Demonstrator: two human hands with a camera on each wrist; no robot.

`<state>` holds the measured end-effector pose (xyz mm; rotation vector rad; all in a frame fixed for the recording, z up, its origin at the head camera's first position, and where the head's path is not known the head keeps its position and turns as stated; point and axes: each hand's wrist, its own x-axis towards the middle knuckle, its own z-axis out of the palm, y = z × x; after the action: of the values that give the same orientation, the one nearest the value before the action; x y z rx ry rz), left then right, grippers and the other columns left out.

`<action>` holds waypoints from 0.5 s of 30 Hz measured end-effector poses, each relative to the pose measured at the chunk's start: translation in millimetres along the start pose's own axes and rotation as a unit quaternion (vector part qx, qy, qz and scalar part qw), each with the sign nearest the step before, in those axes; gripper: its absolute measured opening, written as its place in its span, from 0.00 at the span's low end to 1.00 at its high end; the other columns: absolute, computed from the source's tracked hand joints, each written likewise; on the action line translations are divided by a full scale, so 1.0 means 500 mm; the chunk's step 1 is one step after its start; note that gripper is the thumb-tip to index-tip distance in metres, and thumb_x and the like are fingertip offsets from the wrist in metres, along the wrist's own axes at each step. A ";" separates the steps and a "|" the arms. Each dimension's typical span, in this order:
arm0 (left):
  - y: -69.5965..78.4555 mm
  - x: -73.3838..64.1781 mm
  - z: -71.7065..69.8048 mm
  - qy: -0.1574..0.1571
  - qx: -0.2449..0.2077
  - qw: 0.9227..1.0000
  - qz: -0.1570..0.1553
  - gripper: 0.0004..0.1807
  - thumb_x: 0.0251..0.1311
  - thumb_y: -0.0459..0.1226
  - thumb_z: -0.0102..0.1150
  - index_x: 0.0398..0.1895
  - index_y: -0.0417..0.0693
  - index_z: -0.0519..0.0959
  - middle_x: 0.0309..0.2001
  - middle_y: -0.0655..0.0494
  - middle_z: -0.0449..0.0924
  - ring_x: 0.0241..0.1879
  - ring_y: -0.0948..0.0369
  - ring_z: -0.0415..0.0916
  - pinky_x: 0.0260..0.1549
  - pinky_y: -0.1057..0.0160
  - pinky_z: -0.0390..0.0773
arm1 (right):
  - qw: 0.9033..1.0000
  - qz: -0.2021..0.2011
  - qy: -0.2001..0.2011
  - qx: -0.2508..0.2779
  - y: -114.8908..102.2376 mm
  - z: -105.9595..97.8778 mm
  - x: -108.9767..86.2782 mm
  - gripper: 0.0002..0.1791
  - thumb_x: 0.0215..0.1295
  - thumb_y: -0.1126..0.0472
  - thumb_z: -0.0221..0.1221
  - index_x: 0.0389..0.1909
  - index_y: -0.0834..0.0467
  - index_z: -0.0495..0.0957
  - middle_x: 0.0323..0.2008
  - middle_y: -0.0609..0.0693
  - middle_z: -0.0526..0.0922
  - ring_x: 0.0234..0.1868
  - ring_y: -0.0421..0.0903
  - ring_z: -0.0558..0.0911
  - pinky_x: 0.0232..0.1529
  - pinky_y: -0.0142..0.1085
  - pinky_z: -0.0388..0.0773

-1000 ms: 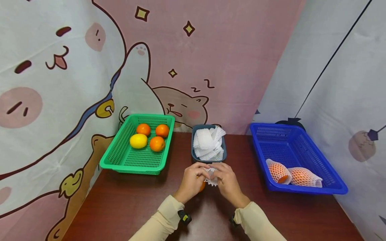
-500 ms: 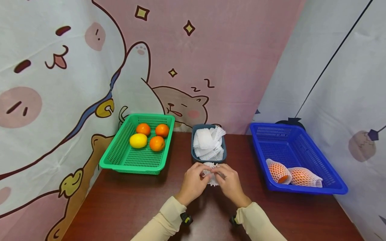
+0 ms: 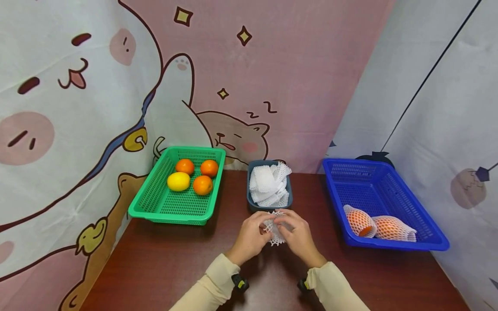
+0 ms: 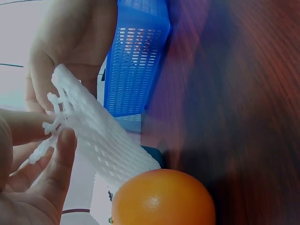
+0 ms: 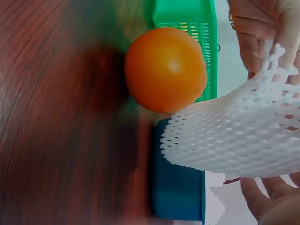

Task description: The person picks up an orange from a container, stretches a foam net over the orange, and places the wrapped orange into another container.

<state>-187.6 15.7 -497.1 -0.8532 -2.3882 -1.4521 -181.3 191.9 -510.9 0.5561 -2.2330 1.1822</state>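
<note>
Both hands meet over the table around a white foam fruit net (image 3: 277, 236). My left hand (image 3: 249, 237) pinches the net's frayed open edge between thumb and fingers, seen close up in the left wrist view. On the opposite side, my right hand (image 3: 300, 237) holds the net with bent fingers. The mesh sleeve hangs slanted and looks hollow in the right wrist view. An orange (image 5: 164, 70) rests on the table close by the net's lower end; the hands hide it in the head view.
A green basket (image 3: 175, 218) at left holds several oranges and a yellow lemon-like fruit (image 3: 178, 182). Behind the hands, a dark teal bin (image 3: 250, 199) contains more foam nets (image 3: 268, 183). The blue basket (image 3: 393, 245) at right bears two netted oranges (image 3: 393, 228).
The net has spread wider between the hands and come slightly nearer the body. The orange, partly visible by the left hand a second ago, is now hidden in the head view.
</note>
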 end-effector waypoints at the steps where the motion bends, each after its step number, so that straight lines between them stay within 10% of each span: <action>1: 0.000 0.000 0.000 -0.003 -0.003 1.000 0.001 0.26 0.44 0.25 0.72 0.51 0.44 0.82 0.49 0.55 0.79 0.32 0.66 0.77 0.33 0.73 0.77 | 1.000 0.006 -0.004 0.009 -0.001 0.000 0.000 0.16 0.45 0.77 0.65 0.31 0.54 0.86 0.46 0.50 0.83 0.48 0.50 0.82 0.48 0.25 0.72; 15: -0.013 0.008 -0.031 -0.050 -0.182 0.982 -0.025 0.27 0.47 0.28 0.74 0.55 0.40 0.80 0.53 0.50 0.78 0.36 0.54 0.77 0.36 0.63 0.81 | 0.980 0.072 -0.132 0.128 -0.068 -0.052 0.017 0.22 0.49 0.74 0.69 0.49 0.66 0.79 0.49 0.58 0.81 0.54 0.52 0.77 0.56 0.34 0.70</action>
<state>-196.1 1.5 -492.3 -0.9695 -2.2606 -1.9484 -160.9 194.9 -472.4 0.6983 -2.3899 1.5638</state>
